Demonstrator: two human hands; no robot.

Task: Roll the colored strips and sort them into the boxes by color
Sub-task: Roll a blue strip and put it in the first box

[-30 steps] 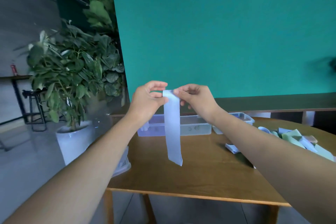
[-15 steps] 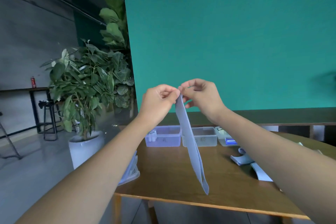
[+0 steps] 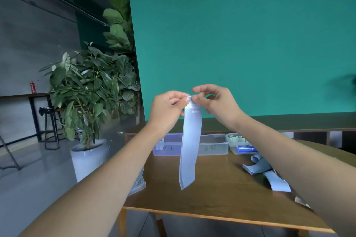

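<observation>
Hands up over tabletop (image 3: 221,194): left hand (image 3: 169,110) and right hand (image 3: 217,103) both pinch top end of pale blue strip (image 3: 189,152), hanging straight; boxes (image 3: 212,144) along far edge.

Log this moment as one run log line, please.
step: starting roll | left hand: pinches strip top | right hand: pinches strip top | light blue strip: hanging unrolled above table | boxes: behind strip

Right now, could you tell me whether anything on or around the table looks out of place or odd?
One thing: a clear container hangs over the table's left edge, partly hidden by the left forearm. Otherwise, both hands pinch the pale blue strip, and loose blue strips lie unrolled at right.
</observation>
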